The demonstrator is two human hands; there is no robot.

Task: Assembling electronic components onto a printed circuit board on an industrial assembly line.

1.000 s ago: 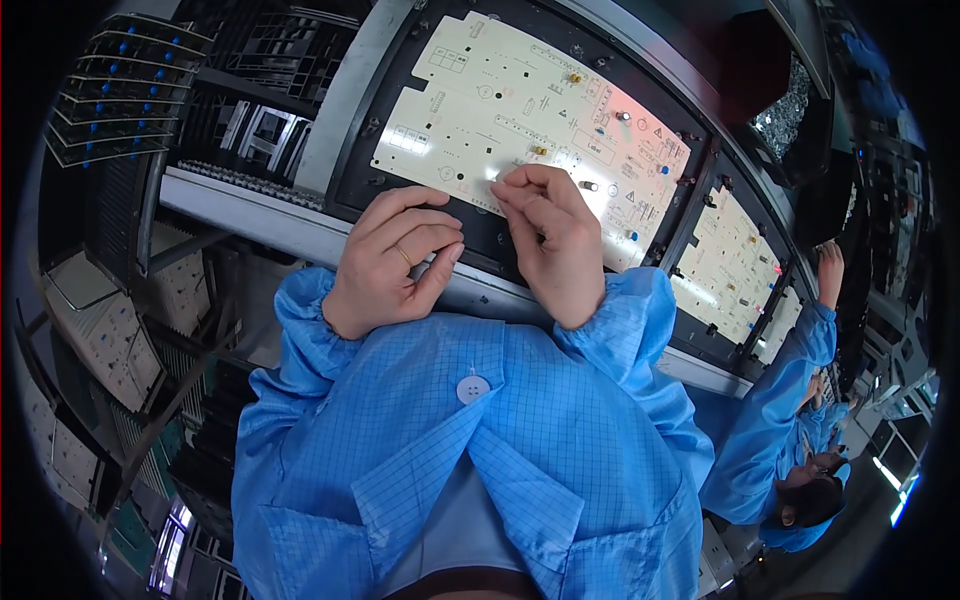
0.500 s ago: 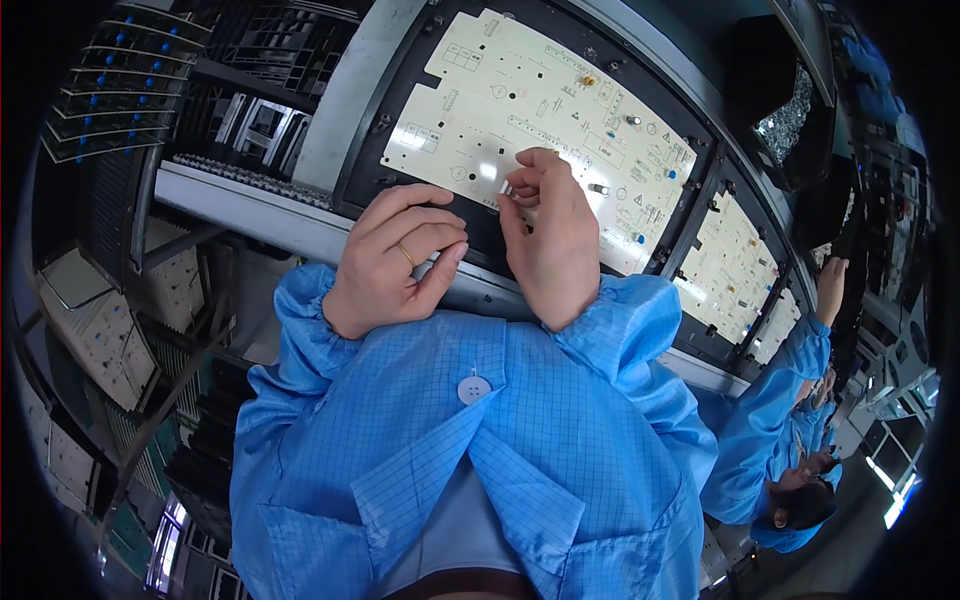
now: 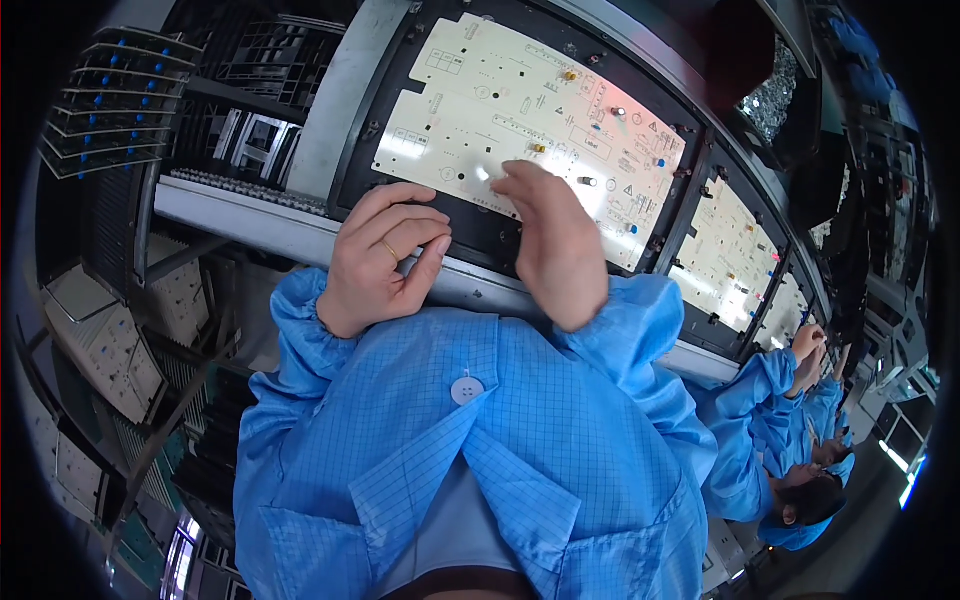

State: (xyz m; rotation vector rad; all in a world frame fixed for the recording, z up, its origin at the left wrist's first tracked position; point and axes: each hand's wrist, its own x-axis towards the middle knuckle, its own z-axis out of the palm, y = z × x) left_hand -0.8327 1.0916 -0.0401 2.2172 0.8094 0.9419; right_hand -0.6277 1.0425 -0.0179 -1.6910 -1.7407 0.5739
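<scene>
Best way to work here, I'd say: handle the pale circuit board [image 3: 520,110] by its edges, fingers off the blue components [image 3: 633,229], board flat in its black frame [image 3: 470,222] on the far side of both hands. Right hand [image 3: 562,240] is half curled over the board's near edge, thumb hidden, can't tell if it grips or touches anything. Left hand [image 3: 375,262] is loosely curled at the near left edge, narrow thumb gap, nothing visible in it, contact unclear.
</scene>
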